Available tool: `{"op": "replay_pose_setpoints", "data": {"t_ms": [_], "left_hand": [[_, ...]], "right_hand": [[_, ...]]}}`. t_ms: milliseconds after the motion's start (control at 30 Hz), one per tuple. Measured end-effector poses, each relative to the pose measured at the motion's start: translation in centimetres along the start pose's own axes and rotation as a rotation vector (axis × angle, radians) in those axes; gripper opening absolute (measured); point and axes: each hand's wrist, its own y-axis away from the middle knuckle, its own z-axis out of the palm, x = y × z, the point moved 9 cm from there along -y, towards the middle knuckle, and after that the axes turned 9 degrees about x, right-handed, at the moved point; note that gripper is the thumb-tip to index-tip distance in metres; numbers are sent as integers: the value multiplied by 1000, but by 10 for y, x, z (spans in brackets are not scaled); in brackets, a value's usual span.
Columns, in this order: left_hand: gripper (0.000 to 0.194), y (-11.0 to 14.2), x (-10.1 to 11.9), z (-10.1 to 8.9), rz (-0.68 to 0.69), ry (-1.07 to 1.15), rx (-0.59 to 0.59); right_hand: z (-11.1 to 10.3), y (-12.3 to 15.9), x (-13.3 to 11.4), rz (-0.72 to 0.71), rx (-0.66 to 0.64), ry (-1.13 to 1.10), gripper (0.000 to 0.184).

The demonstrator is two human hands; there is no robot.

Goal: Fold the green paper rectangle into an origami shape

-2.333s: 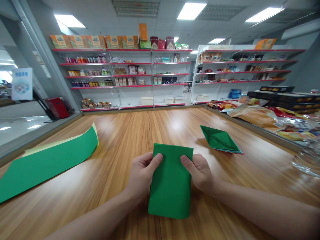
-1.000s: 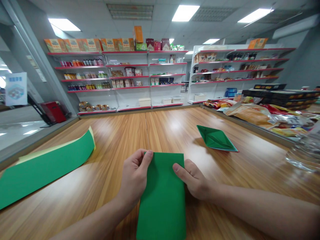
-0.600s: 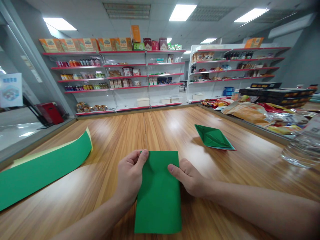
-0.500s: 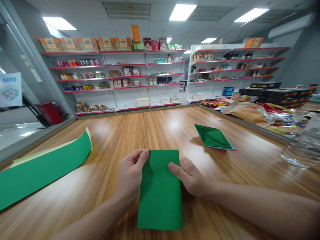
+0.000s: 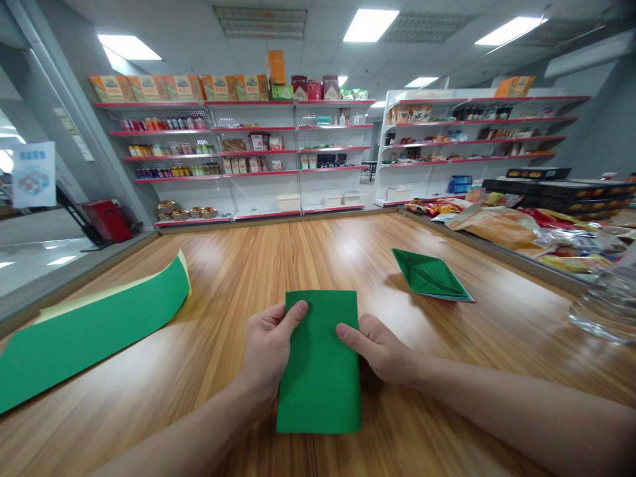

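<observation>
Green paper, one rectangle: above the middle of the wooden table, tilted; contact with the wood cannot be told. Left hand: gripping its upper left corner, thumb on the face. Right hand: gripping its right side, thumb likewise. Folded green piece: toward the table's right edge. Green-and-yellow sheets: by the left edge, one end curling up.

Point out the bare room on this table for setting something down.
Bare tabletop lies beyond the held green paper, between the curled green sheet and the folded green paper. Another patch lies between the folded green paper, right forearm and transparent container. Crowding is beyond the right edge: snack packets and black boxes.
</observation>
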Motion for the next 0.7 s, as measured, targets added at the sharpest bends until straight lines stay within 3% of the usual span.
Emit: {"op": "replay_pose_setpoints", "data": {"t_ms": [700], "left_hand": [[29, -5, -4, -6, -80, 72, 77]], "right_hand": [[4, 2, 1, -6, -92, 119, 56]]}}
